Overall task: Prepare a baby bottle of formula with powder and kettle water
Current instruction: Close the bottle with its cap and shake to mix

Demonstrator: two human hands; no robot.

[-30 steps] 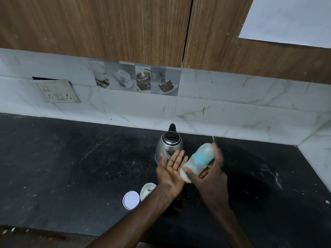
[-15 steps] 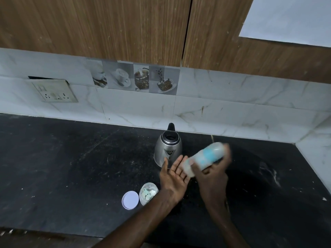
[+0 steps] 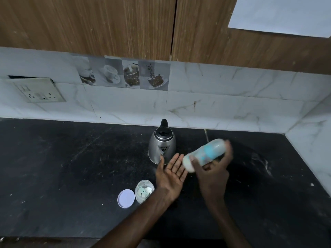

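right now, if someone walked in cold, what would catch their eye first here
The baby bottle draws the eye first: tilted almost flat in the right hand, its pale end aimed at the open palm of the left hand. Just behind the hands stands a steel kettle on the black counter near the marble backsplash. In front and to the left, a small open jar sits beside its white lid.
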